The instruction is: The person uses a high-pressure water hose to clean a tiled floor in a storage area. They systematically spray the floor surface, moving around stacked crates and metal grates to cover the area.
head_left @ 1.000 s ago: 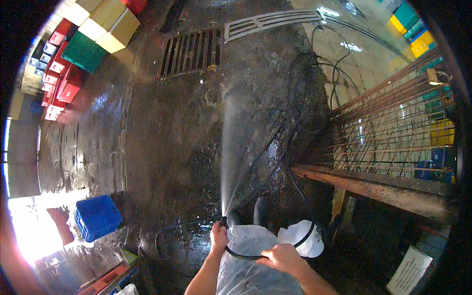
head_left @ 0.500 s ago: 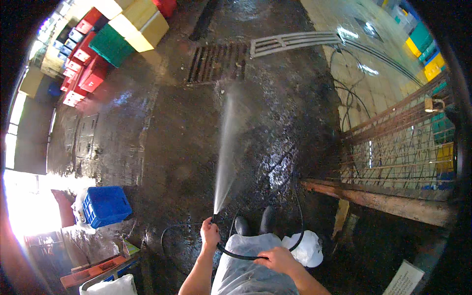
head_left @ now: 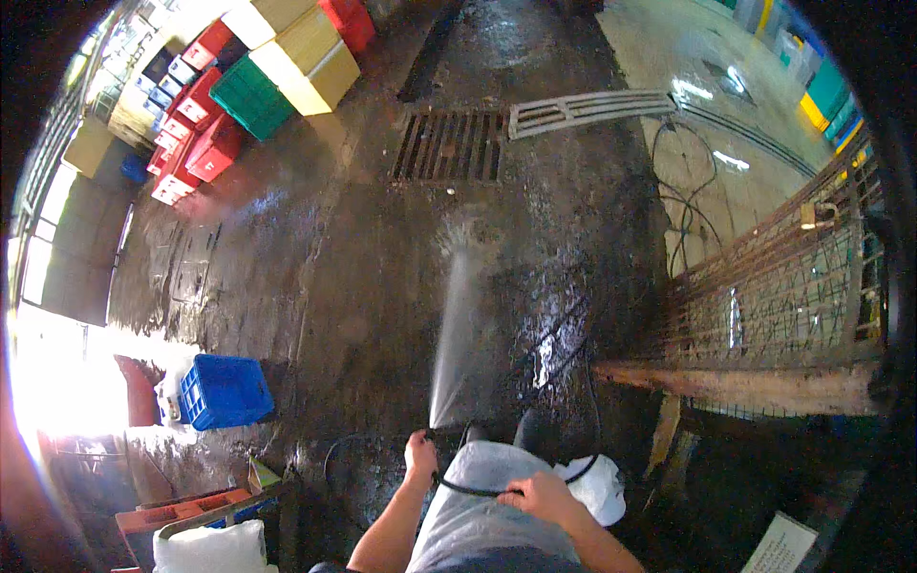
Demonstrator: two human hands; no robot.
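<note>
My left hand (head_left: 419, 462) is closed round the nozzle end (head_left: 429, 435) of a black hose. A narrow fan of water (head_left: 447, 349) shoots forward from it onto the wet, dark floor (head_left: 358, 296), striking short of a rusty drain grate (head_left: 449, 147). Across my lap the hose (head_left: 470, 491) curves to my right hand (head_left: 538, 498), whose fingers are wrapped round it. Beyond that hand it passes over a white plastic bag (head_left: 598, 489). A whitish translucent apron (head_left: 478, 520) covers my front, and the dark boots (head_left: 524, 430) show just past it.
A blue crate (head_left: 229, 392) stands at the left. Red boxes (head_left: 212, 148), a green crate (head_left: 251, 97) and cream boxes (head_left: 310, 67) are stacked far left. A pale slatted grating (head_left: 587, 112) lies ahead. On the right, a wire-mesh frame (head_left: 774, 296) rises above a rusty beam (head_left: 735, 379).
The view has shifted, so the floor and boxes sit lower and further right. The water now lands nearer to me, further from the drain grate. Both hands keep their hold on the hose.
</note>
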